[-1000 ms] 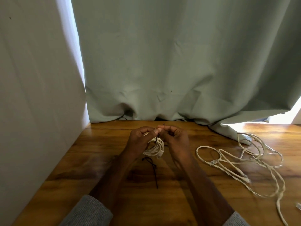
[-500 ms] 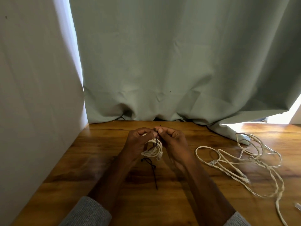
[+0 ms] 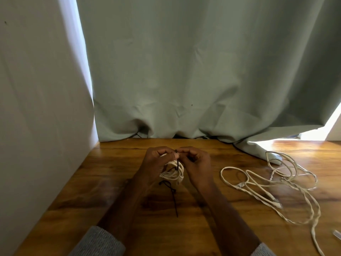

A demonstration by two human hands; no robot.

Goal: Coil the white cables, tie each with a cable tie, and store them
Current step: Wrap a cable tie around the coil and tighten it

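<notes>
wooden desk (image 3: 110, 182): both hands' fingers (image 3: 186, 151) pinching black tie (image 3: 177, 163) (tip hidden) over half-covered coil (image 3: 173, 172)

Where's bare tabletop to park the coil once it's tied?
Bare wood lies left of the left hand, up to the white wall, and along the table strip under the curtain. Crowded: loose cables sprawl right of the right hand; spare black ties lie below the coil.

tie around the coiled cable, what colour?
Black or very dark, against the white coiled cable. The cable tie shows best in the head view, between both hands.
</notes>
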